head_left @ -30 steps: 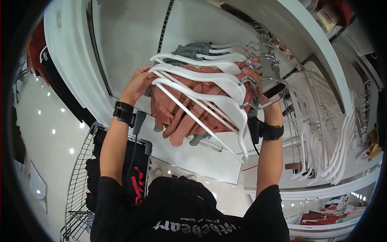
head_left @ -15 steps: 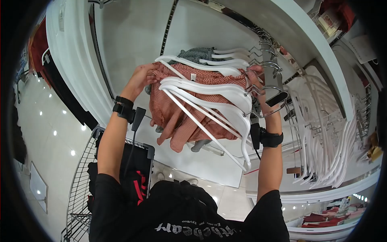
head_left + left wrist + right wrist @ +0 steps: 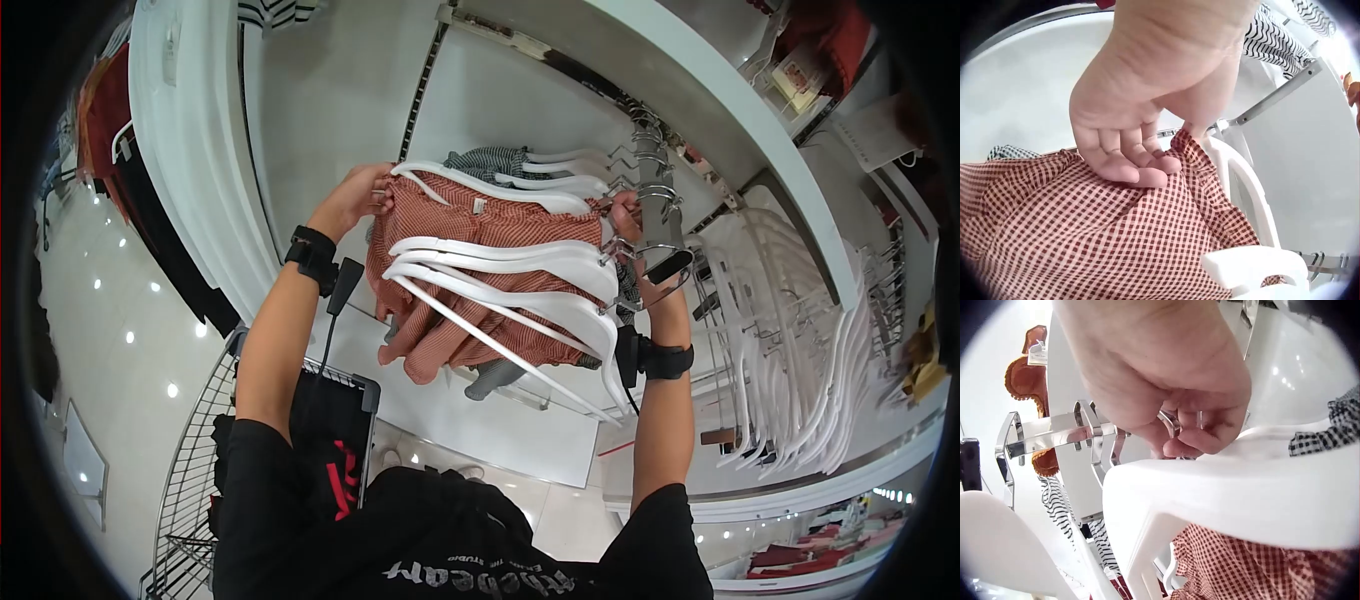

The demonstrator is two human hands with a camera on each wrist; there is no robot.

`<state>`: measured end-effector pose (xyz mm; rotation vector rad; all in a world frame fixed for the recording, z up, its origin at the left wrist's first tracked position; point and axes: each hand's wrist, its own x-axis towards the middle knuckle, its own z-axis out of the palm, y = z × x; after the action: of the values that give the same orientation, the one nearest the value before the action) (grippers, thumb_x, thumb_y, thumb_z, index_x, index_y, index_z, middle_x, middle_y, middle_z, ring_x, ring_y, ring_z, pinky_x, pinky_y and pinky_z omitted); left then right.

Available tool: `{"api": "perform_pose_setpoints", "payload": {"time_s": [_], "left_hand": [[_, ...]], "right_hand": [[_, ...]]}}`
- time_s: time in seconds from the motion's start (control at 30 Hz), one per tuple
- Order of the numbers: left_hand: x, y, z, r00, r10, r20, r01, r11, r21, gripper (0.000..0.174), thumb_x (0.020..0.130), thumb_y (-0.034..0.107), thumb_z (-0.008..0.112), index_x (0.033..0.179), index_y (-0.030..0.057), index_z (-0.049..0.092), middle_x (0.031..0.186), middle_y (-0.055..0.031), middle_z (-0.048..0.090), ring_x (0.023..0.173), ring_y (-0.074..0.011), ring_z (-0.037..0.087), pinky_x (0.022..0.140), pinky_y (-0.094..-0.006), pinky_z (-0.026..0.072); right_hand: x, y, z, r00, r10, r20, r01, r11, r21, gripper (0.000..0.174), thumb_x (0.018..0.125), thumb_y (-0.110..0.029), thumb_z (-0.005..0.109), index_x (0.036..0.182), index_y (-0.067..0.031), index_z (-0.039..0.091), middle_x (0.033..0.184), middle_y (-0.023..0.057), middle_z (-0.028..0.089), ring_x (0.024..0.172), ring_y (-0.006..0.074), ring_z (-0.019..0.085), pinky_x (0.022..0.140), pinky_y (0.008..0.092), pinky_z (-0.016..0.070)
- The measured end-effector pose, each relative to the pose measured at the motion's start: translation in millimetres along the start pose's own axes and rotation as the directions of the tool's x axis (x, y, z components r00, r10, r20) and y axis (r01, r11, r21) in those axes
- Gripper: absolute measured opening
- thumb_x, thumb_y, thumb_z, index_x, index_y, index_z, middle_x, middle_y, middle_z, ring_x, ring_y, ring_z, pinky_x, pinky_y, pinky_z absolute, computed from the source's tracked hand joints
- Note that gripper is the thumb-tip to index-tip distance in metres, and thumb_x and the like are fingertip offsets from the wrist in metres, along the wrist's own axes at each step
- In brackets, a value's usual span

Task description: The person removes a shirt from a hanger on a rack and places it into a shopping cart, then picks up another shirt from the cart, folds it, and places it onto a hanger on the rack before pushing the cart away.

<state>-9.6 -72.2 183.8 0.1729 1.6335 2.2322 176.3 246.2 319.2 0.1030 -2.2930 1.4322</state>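
My left hand (image 3: pixel 362 195) pinches the shoulder edge of a red checked garment (image 3: pixel 450 212) at the left tip of a white hanger (image 3: pixel 500 188). In the left wrist view the curled fingers of that hand (image 3: pixel 1141 100) press into the checked cloth (image 3: pixel 1110 231). At the rail my right hand (image 3: pixel 630 220) is at the hanger's hook end; in the right wrist view its fingers (image 3: pixel 1194 440) curl round a metal hook (image 3: pixel 1169 422). Several bare white hangers (image 3: pixel 510 262) hang in front of the garment. Behind it hangs a grey checked garment (image 3: pixel 485 162).
A metal rail (image 3: pixel 655 225) carries the hooks at the right. More white hangers (image 3: pixel 810 400) hang farther right. A wire cart (image 3: pixel 190 470) with black clothes stands at the lower left. White shelf edge (image 3: pixel 740 100) curves overhead.
The front bare hangers have separated from the red checked garment's hanger, showing more of the cloth and its label. My left hand has shifted from the front hangers' tips to the garment's shoulder.
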Motion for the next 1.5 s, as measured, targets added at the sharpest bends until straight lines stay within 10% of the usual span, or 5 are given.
{"api": "perform_pose_setpoints", "payload": {"time_s": [0.37, 0.5, 0.63, 1.2, 1.5], "left_hand": [[-20.0, 41.2, 11.0, 0.879, 0.472, -0.065, -0.329, 0.701, 0.632, 0.017, 0.075, 0.008, 0.06, 0.062, 0.0035, 0.05, 0.051, 0.0004, 0.048, 0.045, -0.007, 0.045, 0.044, -0.024, 0.0383], [-29.5, 46.4, 22.5, 0.809, 0.583, 0.067, -0.5, 0.624, 0.601, 0.018, 0.075, 0.002, 0.057, 0.061, 0.0027, 0.046, 0.051, 0.0, 0.047, 0.044, -0.0063, 0.044, 0.042, -0.0249, 0.0373], [-50.3, 59.2, 49.4, 0.828, 0.545, 0.13, -0.497, 0.608, 0.618, 0.019, 0.076, 0.0, 0.054, 0.063, 0.0032, 0.041, 0.052, 0.0006, 0.046, 0.046, -0.0049, 0.043, 0.042, -0.0237, 0.036], [-57.0, 42.2, 135.7, 0.924, 0.184, 0.336, -0.369, 0.663, 0.652, 0.02, 0.082, 0.001, 0.055, 0.07, 0.0047, 0.04, 0.054, 0.0011, 0.049, 0.05, -0.0033, 0.043, 0.041, -0.0208, 0.0332], [-78.4, 36.9, 163.3, 0.892, 0.361, 0.272, -0.442, 0.571, 0.692, 0.011, 0.073, 0.0, 0.051, 0.083, -0.0034, 0.055, 0.06, -0.0031, 0.053, 0.054, -0.0094, 0.048, 0.05, -0.0233, 0.0404]], "right_hand": [[-9.5, 0.2, 2.0, 1.0, -0.023, -0.018, 0.025, 0.995, 0.101, 0.023, 0.086, -0.019, 0.056, 0.103, -0.0036, 0.055, 0.085, 0.0007, 0.058, 0.079, 0.0079, 0.055, 0.061, 0.0201, 0.0434], [-18.7, 21.8, -11.0, 0.93, -0.363, 0.065, 0.368, 0.909, -0.194, 0.036, 0.082, -0.012, 0.057, 0.115, -0.0028, 0.045, 0.098, 0.0034, 0.056, 0.083, 0.0085, 0.054, 0.071, 0.0213, 0.0448], [-41.4, 37.4, -21.3, 0.999, 0.02, 0.033, -0.018, 0.998, -0.057, 0.043, 0.071, 0.005, 0.066, 0.11, -0.002, 0.049, 0.092, 0.002, 0.053, 0.074, 0.0073, 0.051, 0.067, 0.0204, 0.044], [-142.3, 136.5, -84.7, 0.963, 0.225, -0.146, -0.205, 0.969, 0.138, 0.014, 0.083, -0.006, 0.061, 0.096, -0.0012, 0.06, 0.093, 0.0045, 0.062, 0.079, 0.0097, 0.056, 0.069, 0.0226, 0.0456], [-160.1, 183.3, -81.1, 0.961, 0.243, -0.131, -0.213, 0.954, 0.209, 0.014, 0.08, -0.006, 0.066, 0.092, -0.0005, 0.062, 0.078, 0.0034, 0.063, 0.073, 0.0102, 0.059, 0.067, 0.0237, 0.0466]]}}
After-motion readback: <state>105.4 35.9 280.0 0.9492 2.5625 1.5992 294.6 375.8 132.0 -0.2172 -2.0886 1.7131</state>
